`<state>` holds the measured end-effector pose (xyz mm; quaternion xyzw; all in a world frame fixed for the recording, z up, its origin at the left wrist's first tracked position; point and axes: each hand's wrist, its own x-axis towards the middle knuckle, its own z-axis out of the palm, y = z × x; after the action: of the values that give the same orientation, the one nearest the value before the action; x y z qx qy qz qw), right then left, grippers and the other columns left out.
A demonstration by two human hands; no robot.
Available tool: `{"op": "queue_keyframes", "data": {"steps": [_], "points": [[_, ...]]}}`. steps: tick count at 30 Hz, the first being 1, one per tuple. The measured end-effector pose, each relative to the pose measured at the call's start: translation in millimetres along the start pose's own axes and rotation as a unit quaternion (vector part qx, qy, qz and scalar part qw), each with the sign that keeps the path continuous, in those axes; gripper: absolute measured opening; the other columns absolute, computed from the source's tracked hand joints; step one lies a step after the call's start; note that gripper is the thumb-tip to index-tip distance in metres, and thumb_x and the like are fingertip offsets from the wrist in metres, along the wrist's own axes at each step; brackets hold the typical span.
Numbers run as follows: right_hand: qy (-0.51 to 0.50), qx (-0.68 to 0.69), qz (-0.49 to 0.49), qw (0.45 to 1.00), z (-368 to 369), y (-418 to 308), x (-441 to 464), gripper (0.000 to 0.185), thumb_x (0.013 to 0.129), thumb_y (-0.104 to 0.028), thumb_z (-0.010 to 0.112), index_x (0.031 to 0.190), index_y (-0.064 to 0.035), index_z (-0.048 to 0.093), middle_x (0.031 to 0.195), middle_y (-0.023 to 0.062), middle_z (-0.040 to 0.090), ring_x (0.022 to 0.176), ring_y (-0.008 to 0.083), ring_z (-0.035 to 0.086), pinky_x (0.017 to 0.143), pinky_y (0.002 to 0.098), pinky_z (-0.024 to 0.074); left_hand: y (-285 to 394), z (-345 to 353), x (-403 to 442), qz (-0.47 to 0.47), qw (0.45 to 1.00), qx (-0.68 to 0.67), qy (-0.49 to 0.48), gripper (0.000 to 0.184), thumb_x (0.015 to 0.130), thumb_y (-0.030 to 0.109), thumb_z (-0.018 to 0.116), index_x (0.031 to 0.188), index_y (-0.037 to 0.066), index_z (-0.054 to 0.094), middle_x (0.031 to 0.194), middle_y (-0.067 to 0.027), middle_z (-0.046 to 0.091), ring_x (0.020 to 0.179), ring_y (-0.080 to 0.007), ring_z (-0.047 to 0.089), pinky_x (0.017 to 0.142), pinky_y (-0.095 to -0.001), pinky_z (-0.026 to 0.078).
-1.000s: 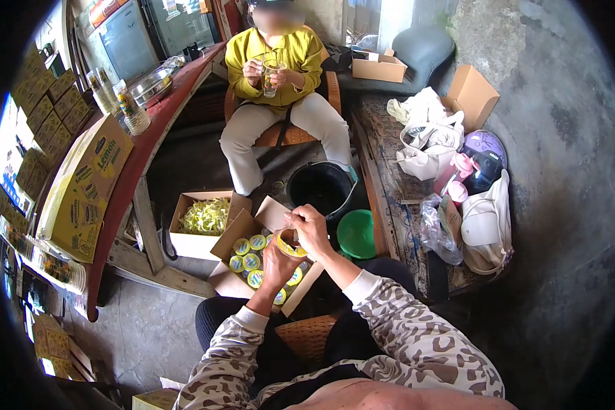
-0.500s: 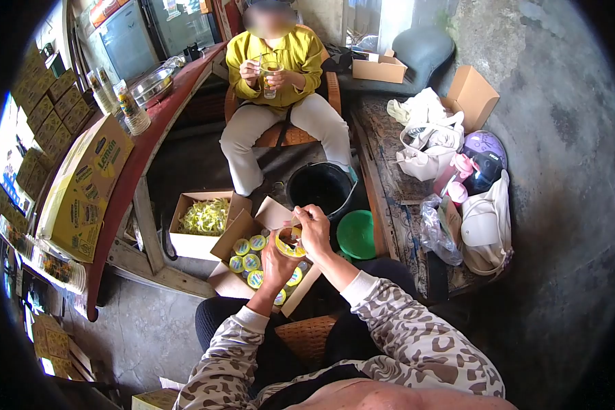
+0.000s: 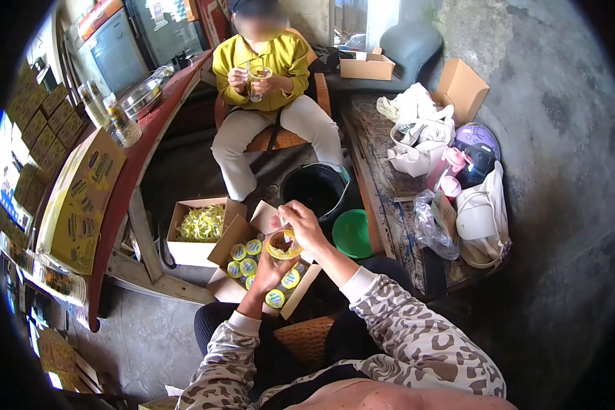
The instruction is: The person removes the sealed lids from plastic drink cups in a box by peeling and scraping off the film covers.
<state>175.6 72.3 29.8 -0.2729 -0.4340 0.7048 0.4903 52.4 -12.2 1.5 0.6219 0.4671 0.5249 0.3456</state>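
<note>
My left hand (image 3: 273, 273) is wrapped around a clear plastic cup (image 3: 283, 251) with a yellow rim, holding it above an open cardboard box. Over the cup's far right side is my right hand (image 3: 303, 227), its thumb and fingers pinched together. Whatever those fingertips hold is too small to make out. Inside the cardboard box (image 3: 301, 292), below my hands, stand several cups with yellow printed lids (image 3: 275, 298). To its left, a second box (image 3: 197, 253) contains a heap of yellow-green strips (image 3: 201, 223).
Across from me sits a person in a yellow top (image 3: 266, 58), holding a similar cup (image 3: 257, 85). A black bucket (image 3: 312, 188) and a green basin (image 3: 352, 234) are beyond my hands. A red-edged counter (image 3: 126, 181) runs along the left; bags (image 3: 420, 130) lie on the right bench.
The whole view has shifted slightly. My right hand has come lower and closer over the cup, and the cup's opening shows more. My left hand keeps its hold.
</note>
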Motion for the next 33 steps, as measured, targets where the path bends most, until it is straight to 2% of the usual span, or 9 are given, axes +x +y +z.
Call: {"op": "queue_keyframes", "data": {"steps": [4, 8, 12, 16, 24, 26, 28, 31, 33], "points": [[-0.071, -0.054, -0.009, 0.996, 7.8, -10.7, -6.5, 0.022, 0.100, -0.021, 0.056, 0.095, -0.0005, 0.060, 0.085, 0.0093, 0.068, 0.078, 0.0156, 0.068, 0.069, 0.0287, 0.0541, -1.6, -15.6, 1.0, -0.158, 0.969, -0.156, -0.107, 0.069, 0.071, 0.009, 0.087, 0.128, 0.001, 0.049, 0.116, -0.0064, 0.059, 0.108, -0.0161, 0.057, 0.096, -0.0328, 0.046], [-0.139, -0.156, 0.014, 0.978, 15.0, -18.5, -12.8, 0.024, 0.100, -0.023, 0.057, 0.093, 0.0003, 0.060, 0.081, 0.0080, 0.064, 0.075, 0.0161, 0.067, 0.068, 0.0298, 0.0542, -14.5, -23.8, -7.3, -0.165, 0.961, -0.177, -0.135, 0.082, 0.064, 0.015, 0.092, 0.131, 0.002, 0.046, 0.115, -0.0040, 0.056, 0.103, -0.0153, 0.056, 0.092, -0.0314, 0.047], [-0.120, -0.198, -0.005, 0.973, 20.5, -10.3, -14.4, 0.029, 0.101, -0.028, 0.055, 0.090, -0.0005, 0.058, 0.074, 0.0059, 0.062, 0.068, 0.0140, 0.063, 0.063, 0.0294, 0.0510, -7.2, -19.2, -10.8, -0.187, 0.933, -0.259, -0.167, 0.069, 0.069, 0.005, 0.085, 0.128, 0.003, 0.049, 0.117, -0.0077, 0.060, 0.105, -0.0191, 0.063, 0.088, -0.0339, 0.053], [0.004, 0.011, -0.021, 1.000, 26.6, 1.4, -13.5, 0.026, 0.102, -0.025, 0.052, 0.088, -0.0033, 0.056, 0.069, 0.0023, 0.055, 0.062, 0.0098, 0.055, 0.058, 0.0271, 0.0468, -9.4, -17.0, -8.6, -0.152, 0.950, -0.247, -0.118, 0.063, 0.072, -0.002, 0.079, 0.127, 0.003, 0.049, 0.115, -0.0064, 0.058, 0.106, -0.0176, 0.060, 0.093, -0.0342, 0.051], [0.240, -0.065, -0.153, 0.956, 22.9, -2.2, -1.1, 0.030, 0.103, -0.028, 0.047, 0.088, -0.0036, 0.052, 0.067, 0.0018, 0.051, 0.055, 0.0100, 0.050, 0.054, 0.0288, 0.0434, -28.2, -4.9, -18.2, -0.140, 0.959, -0.247, 0.007, 0.064, 0.074, 0.003, 0.078, 0.129, 0.002, 0.044, 0.119, -0.0078, 0.056, 0.112, -0.0175, 0.057, 0.093, -0.0334, 0.047], [0.208, -0.006, -0.103, 0.973, 14.1, -22.6, 3.3, 0.026, 0.104, -0.023, 0.047, 0.088, -0.0036, 0.052, 0.069, -0.0024, 0.047, 0.059, 0.0054, 0.042, 0.053, 0.0234, 0.0368, -25.3, -3.0, -19.3, -0.157, 0.976, -0.152, -0.012, 0.062, 0.075, 0.004, 0.078, 0.127, 0.002, 0.044, 0.118, -0.0089, 0.057, 0.110, -0.0183, 0.058, 0.093, -0.0336, 0.048], [0.169, -0.046, -0.070, 0.982, 4.5, -22.8, 2.6, 0.028, 0.102, -0.028, 0.053, 0.091, -0.0024, 0.054, 0.071, 0.0046, 0.055, 0.062, 0.0113, 0.052, 0.058, 0.0284, 0.0429, -19.8, -2.6, -14.4, -0.157, 0.977, -0.142, -0.007, 0.061, 0.075, 0.005, 0.078, 0.126, 0.001, 0.045, 0.115, -0.0091, 0.058, 0.106, -0.0178, 0.059, 0.091, -0.0331, 0.048], [0.061, -0.337, -0.062, 0.937, 7.4, -31.0, -13.0, 0.043, 0.092, -0.042, 0.064, 0.099, -0.0001, 0.056, 0.087, 0.0220, 0.066, 0.084, 0.0326, 0.067, 0.074, 0.0421, 0.0497, -13.7, -2.4, -7.1, -0.140, 0.979, -0.148, 0.030, 0.057, 0.073, 0.008, 0.079, 0.120, 0.000, 0.049, 0.107, -0.0089, 0.061, 0.096, -0.0166, 0.061, 0.085, -0.0310, 0.049], [-0.015, -0.422, -0.128, 0.897, 8.4, -34.8, -21.5, 0.039, 0.082, -0.032, 0.075, 0.098, -0.0017, 0.056, 0.090, 0.0178, 0.066, 0.086, 0.0344, 0.066, 0.077, 0.0429, 0.0494, -12.0, -5.8, -3.2, -0.119, 0.980, -0.154, 0.043, 0.057, 0.071, 0.013, 0.080, 0.118, 0.000, 0.052, 0.105, -0.0085, 0.062, 0.093, -0.0165, 0.061, 0.084, -0.0302, 0.049]]}}
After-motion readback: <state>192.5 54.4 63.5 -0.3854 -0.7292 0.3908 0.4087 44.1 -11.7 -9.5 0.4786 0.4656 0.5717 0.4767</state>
